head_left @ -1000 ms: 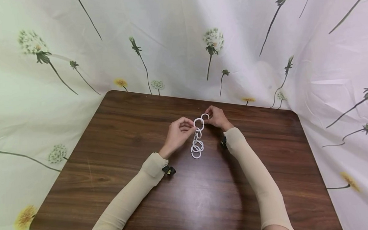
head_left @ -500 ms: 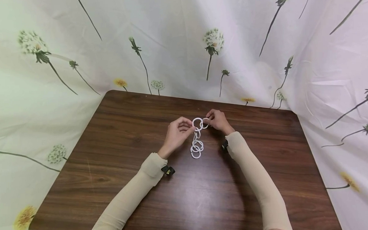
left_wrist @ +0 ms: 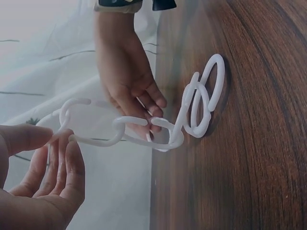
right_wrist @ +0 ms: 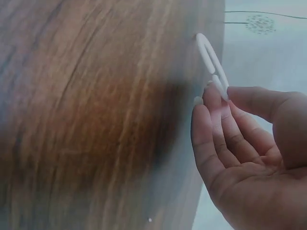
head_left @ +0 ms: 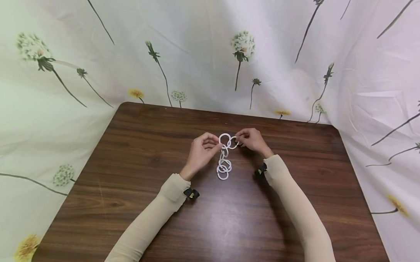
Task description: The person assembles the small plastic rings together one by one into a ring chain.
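White plastic open rings, linked into a short chain point(head_left: 223, 179), run down the middle of the table's far half. My left hand point(head_left: 203, 150) pinches the upper ring point(head_left: 225, 134) between thumb and fingers. Another ring point(head_left: 233, 148) overlaps it on the right, and my right hand point(head_left: 254, 141) pinches that one at its right side. In the right wrist view this ring point(right_wrist: 206, 56) is seen almost edge-on, with a small gap in it. The left wrist view has the upper links point(left_wrist: 96, 142) raised off the table, while the lower links point(left_wrist: 218, 81) rest on the wood.
A dark brown wooden table point(head_left: 141, 221) lies under both arms. Behind and beside it hangs a white curtain point(head_left: 199, 49) printed with dandelions. Each wrist carries a black strapped camera, such as the one on the left wrist point(head_left: 192, 193).
My right hand has moved down and slightly right, bringing its ring from above right of the upper ring to level beside it. My left hand has barely moved.
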The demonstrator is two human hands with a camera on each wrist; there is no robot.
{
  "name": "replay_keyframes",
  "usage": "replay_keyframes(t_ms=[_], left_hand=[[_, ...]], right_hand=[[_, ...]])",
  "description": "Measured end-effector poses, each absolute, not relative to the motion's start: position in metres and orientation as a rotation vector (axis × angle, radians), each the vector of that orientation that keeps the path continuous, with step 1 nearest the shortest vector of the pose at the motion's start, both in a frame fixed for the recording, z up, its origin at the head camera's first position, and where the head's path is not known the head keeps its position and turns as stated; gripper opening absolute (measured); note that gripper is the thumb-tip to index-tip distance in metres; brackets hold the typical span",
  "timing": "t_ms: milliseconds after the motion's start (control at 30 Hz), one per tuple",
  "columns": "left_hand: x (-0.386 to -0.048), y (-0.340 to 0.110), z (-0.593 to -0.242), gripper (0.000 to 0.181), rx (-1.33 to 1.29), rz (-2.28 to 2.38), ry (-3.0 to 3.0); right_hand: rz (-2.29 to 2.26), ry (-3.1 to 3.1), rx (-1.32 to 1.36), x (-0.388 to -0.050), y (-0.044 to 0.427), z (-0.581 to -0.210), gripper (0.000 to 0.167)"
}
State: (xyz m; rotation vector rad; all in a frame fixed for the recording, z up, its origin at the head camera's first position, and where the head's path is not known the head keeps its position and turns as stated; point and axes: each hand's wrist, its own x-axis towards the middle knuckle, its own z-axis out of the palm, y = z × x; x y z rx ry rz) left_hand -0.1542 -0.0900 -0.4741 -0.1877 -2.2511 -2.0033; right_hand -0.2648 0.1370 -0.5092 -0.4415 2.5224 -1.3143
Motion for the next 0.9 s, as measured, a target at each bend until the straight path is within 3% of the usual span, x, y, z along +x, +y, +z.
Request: replay_keyframes(t_ms=[900], left_hand=[[-0.157, -0.091, -0.478, 0.025, -0.127, -2.006, -2.26]], right_hand=[[-1.383, 2.554, -0.835, -0.215, 0.151, -0.457, 0.017]])
